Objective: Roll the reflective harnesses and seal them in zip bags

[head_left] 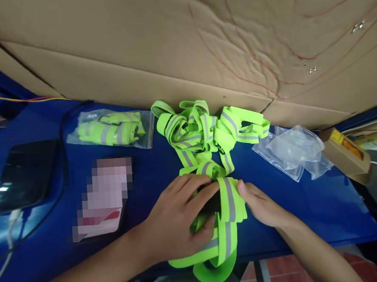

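A neon green reflective strap (pixel 230 198) with a grey stripe is gathered in folds between my hands, near the table's front edge. My left hand (pixel 183 213) curls its fingers and thumb around the folds from the left. On the right side, my right hand (pixel 259 202) holds the folded edge, its thumb showing and its other fingers hidden behind the strap. Loops of the same strap hang below, past the table edge. Farther back, a tangled heap of green straps (pixel 191 130) lies against the cardboard, with lengths running toward my hands.
On the left are a clear bag of folded green straps (pixel 114 128), a phone (pixel 104 197) and a dark device (pixel 27 172) with cables. Clear plastic bags (pixel 294 149) and a small cardboard box (pixel 347 154) lie right. A cardboard wall (pixel 138 46) closes the back of the blue table (pixel 327 209).
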Motion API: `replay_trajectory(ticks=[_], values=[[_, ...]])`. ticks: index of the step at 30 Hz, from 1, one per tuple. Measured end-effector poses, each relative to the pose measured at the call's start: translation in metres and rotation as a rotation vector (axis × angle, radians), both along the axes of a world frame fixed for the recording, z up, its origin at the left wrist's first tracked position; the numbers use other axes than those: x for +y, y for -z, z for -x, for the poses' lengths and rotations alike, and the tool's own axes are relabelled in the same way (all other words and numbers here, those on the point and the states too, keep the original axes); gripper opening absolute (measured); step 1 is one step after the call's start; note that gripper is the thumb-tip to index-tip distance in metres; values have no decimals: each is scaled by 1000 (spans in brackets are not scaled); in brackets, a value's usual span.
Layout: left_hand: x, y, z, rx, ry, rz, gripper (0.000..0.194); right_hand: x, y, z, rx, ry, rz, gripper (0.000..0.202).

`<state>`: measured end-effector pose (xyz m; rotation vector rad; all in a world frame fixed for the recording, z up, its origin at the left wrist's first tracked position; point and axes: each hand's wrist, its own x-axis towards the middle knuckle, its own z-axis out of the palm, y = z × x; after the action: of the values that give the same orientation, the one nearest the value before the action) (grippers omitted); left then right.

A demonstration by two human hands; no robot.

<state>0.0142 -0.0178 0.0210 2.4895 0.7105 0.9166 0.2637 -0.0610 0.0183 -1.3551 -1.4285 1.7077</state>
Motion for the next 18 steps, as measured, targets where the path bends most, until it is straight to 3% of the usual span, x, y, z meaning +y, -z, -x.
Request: replay_trajectory(ticks=[3,6,8,10,12,13,18], values=[[-1,8,-2,14,-34,-115,37,-1,0,2,-159,15,-178,60],[0,12,-3,31,-46,-148,26,-4,2,4,-396,183,-660,70],[0,12,-4,49,-36,-138,23,-8,0,6,-480,107,-1024,83],[-1,10,-4,32,-8,-78,23,-11,-6,9,-506,-95,-1267,64],[0,6,-4,-5,19,35,22,-13,-12,10,-533,-180,-1350,29],[0,3,-3,-16,24,100,22,-13,-14,9,-543,-168,-1350,21],[9,-9,4,-61,-6,436,23,-4,-16,-5,-440,54,-1307,27]])
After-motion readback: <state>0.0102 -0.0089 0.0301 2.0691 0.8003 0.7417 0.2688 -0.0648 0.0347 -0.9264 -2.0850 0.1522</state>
